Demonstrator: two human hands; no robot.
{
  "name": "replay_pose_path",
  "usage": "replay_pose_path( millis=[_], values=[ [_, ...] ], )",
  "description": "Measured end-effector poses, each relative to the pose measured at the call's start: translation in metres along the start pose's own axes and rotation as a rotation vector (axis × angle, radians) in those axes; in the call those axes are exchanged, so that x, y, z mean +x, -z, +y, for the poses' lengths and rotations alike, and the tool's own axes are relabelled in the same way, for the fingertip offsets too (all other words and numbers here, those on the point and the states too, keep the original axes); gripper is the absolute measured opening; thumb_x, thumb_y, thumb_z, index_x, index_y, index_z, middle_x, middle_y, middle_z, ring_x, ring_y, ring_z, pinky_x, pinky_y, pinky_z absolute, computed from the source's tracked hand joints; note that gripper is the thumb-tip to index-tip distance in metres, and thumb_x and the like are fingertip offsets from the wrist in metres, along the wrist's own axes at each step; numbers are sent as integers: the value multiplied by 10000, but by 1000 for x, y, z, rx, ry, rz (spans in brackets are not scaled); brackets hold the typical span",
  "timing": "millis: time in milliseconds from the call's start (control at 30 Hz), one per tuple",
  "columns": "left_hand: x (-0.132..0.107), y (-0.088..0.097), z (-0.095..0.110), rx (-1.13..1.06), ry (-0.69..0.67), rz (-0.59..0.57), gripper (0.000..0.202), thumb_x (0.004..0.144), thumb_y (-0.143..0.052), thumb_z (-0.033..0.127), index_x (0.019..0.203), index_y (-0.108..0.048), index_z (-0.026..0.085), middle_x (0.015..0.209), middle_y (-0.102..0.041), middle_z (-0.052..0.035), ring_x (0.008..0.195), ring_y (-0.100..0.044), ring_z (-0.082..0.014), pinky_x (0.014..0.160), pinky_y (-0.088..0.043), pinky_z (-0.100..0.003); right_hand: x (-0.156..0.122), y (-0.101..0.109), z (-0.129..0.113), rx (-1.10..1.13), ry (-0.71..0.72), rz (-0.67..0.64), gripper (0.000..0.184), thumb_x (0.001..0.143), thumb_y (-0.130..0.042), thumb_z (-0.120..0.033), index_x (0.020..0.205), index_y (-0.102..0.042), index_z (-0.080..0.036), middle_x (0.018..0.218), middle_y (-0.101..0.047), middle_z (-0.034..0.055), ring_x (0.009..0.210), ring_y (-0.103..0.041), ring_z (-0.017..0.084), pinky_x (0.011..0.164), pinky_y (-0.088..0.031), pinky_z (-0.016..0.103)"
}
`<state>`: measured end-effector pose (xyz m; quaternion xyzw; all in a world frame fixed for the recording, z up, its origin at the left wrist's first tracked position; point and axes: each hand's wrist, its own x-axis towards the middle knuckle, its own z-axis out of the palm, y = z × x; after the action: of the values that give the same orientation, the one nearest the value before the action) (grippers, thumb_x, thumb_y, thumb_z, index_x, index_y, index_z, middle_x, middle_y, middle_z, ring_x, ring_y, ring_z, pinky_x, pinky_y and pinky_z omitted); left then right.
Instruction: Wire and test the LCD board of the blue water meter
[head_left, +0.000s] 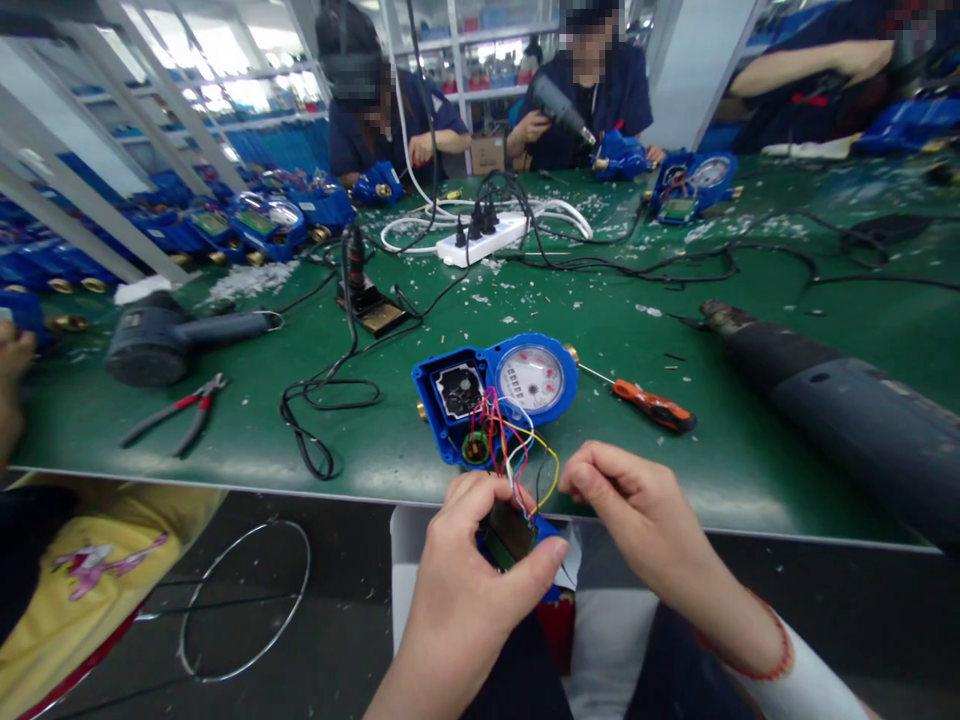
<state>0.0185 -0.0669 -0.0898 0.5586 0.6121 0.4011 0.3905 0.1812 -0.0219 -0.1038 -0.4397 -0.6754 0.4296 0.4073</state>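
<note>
A blue water meter (450,375) with a clear round dial (531,378) lies on the green table in front of me, its square compartment uncovered. Red, white and yellow wires (517,430) run from it over the table edge to a dark green circuit board (510,535). My left hand (480,570) grips that board between thumb and fingers, just off the edge; a blue part shows behind it. Close to the yellow wire, my right hand (630,510) is closed in a pinch. Whatever its fingertips hold is too small to make out.
An orange-handled screwdriver (652,404) lies right of the meter, beside a large grey heat gun (840,400). Pliers (184,412), another heat gun (161,340), a soldering iron stand (371,305) and a power strip (484,238) occupy the table. Co-workers (589,100) sit opposite.
</note>
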Motion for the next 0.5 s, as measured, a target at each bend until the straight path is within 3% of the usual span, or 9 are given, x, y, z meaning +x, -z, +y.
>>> replay_pose_path(
  millis=[67,167,400,500],
  values=[
    [0,1,1,-2,2,10,154,637,-668,231,767,-599,187,808,-608,-42,846,-594,-258,787,-444,-402,-2,-6,0,167,-86,-129,182,882,-587,-310,787,-618,-158,718,-591,4,659,-531,109,605,-409,199],
    [-1,2,2,-2,-4,20,164,631,-665,224,778,-602,185,820,-610,-44,844,-593,-253,779,-445,-392,-3,-14,0,312,-169,-190,164,839,-647,-311,803,-610,-155,736,-584,-4,666,-517,96,618,-411,191],
    [-1,2,4,84,-26,8,186,609,-704,168,771,-611,180,820,-623,-40,837,-589,-246,749,-442,-367,3,-18,-3,313,-195,-85,253,836,-589,-368,754,-545,-133,678,-506,-5,608,-439,84,565,-376,197],
    [0,2,6,132,-45,7,202,591,-727,131,753,-615,178,806,-633,-35,838,-589,-245,742,-442,-358,9,-16,2,335,-228,33,273,815,-624,-390,758,-546,-135,631,-467,-26,551,-390,68,504,-328,183]
  ],
)
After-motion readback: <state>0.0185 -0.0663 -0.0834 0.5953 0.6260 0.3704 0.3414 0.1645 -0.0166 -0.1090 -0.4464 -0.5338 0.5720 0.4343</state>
